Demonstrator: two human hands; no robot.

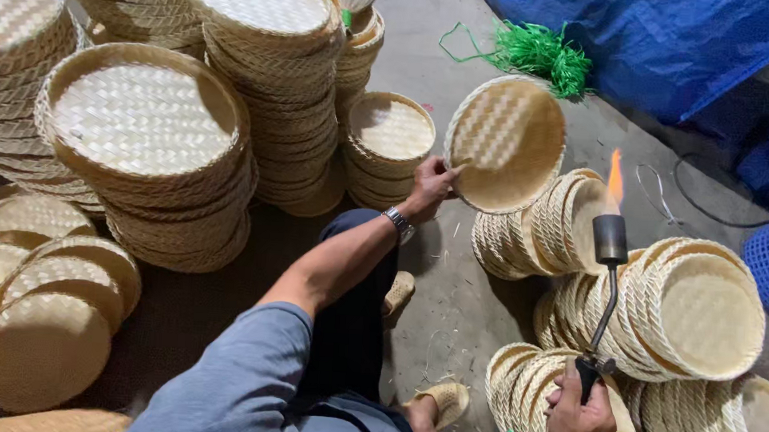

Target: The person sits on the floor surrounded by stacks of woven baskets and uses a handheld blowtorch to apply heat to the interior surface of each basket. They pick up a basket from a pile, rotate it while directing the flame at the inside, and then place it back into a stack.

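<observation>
On the far left we see tall stacks of woven trays (146, 121) standing flat on the floor, with more flat trays (38, 346) fanned out beside them, likely so they keep their shape. Our left hand (431, 188) is closed on the rim of a round woven tray (509, 144), tilting it on edge so its inner face turns toward the flame (615, 178). Below it, rows of trays on edge (664, 304) lean against one another within reach. Our right hand (578, 422) is wrapped around the handle of a gas torch (610, 243), nozzle upright and apart from the tray. Behind lie green plastic twine (537, 52) and a blue tarpaulin (645, 36); we see no labels or signs.
</observation>
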